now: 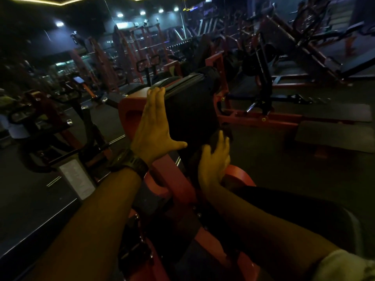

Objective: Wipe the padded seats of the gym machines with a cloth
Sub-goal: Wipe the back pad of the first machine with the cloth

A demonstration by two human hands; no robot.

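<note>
The left hand [151, 128] is spread wide and flat, with its fingers together and thumb out, pressing on the side of the black pad [190, 106] of a red machine [178, 185]. The right hand [215, 161] is curled around a dark cloth [218, 138], held against the low part of that pad. A black watch [129, 163] sits on the left wrist. The room is too dark to read any writing.
</note>
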